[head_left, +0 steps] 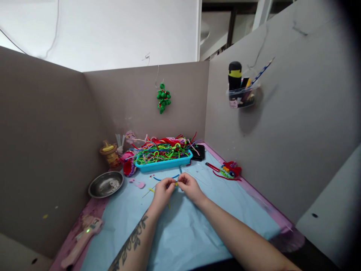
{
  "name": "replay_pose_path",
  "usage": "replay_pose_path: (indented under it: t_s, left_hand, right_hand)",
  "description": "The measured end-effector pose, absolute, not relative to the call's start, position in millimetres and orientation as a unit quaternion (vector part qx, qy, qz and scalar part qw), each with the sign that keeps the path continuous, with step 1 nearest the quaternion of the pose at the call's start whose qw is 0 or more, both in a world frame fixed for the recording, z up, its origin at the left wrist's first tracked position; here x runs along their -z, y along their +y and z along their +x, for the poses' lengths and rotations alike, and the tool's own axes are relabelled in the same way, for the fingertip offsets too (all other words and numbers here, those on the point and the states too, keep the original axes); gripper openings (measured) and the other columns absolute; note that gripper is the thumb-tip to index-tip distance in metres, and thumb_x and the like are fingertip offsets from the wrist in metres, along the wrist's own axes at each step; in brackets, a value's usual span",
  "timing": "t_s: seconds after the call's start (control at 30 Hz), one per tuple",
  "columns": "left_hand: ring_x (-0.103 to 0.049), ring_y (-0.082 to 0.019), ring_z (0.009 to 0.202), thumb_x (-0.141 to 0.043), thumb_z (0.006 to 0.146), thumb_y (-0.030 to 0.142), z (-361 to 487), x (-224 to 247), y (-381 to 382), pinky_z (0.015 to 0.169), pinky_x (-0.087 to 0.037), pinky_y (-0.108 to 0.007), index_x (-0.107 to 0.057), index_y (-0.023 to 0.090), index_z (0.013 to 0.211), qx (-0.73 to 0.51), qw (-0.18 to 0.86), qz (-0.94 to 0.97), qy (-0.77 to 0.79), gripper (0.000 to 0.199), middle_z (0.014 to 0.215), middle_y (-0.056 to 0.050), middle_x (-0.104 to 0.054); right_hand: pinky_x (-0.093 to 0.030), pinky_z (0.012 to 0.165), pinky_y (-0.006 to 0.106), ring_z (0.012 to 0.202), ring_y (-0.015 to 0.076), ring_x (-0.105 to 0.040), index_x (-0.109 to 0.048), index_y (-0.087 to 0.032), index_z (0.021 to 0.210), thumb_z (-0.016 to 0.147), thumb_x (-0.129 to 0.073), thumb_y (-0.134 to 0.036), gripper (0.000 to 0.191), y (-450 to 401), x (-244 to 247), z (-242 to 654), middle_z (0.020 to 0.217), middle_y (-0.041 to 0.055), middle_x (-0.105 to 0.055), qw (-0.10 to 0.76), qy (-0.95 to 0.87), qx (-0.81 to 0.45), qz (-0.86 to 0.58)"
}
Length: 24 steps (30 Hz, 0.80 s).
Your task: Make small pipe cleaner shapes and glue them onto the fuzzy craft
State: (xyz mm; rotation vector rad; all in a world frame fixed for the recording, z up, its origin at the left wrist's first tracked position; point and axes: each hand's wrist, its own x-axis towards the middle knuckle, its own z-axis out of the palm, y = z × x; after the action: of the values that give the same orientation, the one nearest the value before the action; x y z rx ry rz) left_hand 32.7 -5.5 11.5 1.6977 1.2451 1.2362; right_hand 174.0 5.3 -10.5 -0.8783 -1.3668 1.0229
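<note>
Over the blue-covered tabletop, my left hand (164,187) and my right hand (190,185) meet, fingertips almost touching. Both are closed in a pinch on a small yellow pipe cleaner (176,184), its shape mostly hidden by the fingers. Beside my left hand lie a yellow pipe cleaner piece (151,190) and a thin wire (146,194). A blue pipe cleaner (159,179) rests just beyond the hands. Further back, a bright blue tray (165,165) is heaped with pipe cleaners (163,150) in many colours.
At left are a metal bowl (96,188) with small pale bits and a pink glue gun (84,237) with a green light. Pipe cleaner pieces (229,171) lie at right. Grey panels surround the table; a green ornament (163,98) and a clear tool holder (242,98) hang there.
</note>
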Motion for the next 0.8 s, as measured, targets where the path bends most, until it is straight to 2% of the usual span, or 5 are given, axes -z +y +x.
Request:
replay_pose_path:
  t_s: [0.6, 0.8]
  left_hand:
    - [-0.054, -0.016, 0.063, -0.056, 0.067, 0.021, 31.3, -11.6, -3.9, 0.061, -0.04, -0.025, -0.066, 0.017, 0.07, -0.464, 0.342, 0.67, 0.467, 0.012, 0.068, -0.003, -0.064]
    - [-0.057, -0.018, 0.067, -0.055, 0.069, 0.024, 31.5, -10.1, -3.9, 0.065, -0.043, -0.027, -0.066, 0.016, 0.077, -0.463, 0.333, 0.667, 0.478, 0.015, 0.073, -0.005, -0.067]
  right_hand:
    - [-0.033, 0.052, 0.023, 0.054, 0.01, -0.041, -0.048, -0.019, 0.067, 0.066, -0.057, -0.02, 0.009, 3.0, 7.4, 173.6, 0.059, -0.0058, -0.045, 0.568, -0.582, -0.447, -0.372]
    - [-0.032, 0.051, 0.023, 0.052, 0.0095, -0.041, -0.048, -0.019, 0.068, 0.067, -0.056, -0.021, 0.008, 3.7, 8.2, 173.6, 0.058, -0.0065, -0.044, 0.567, -0.582, -0.447, -0.374]
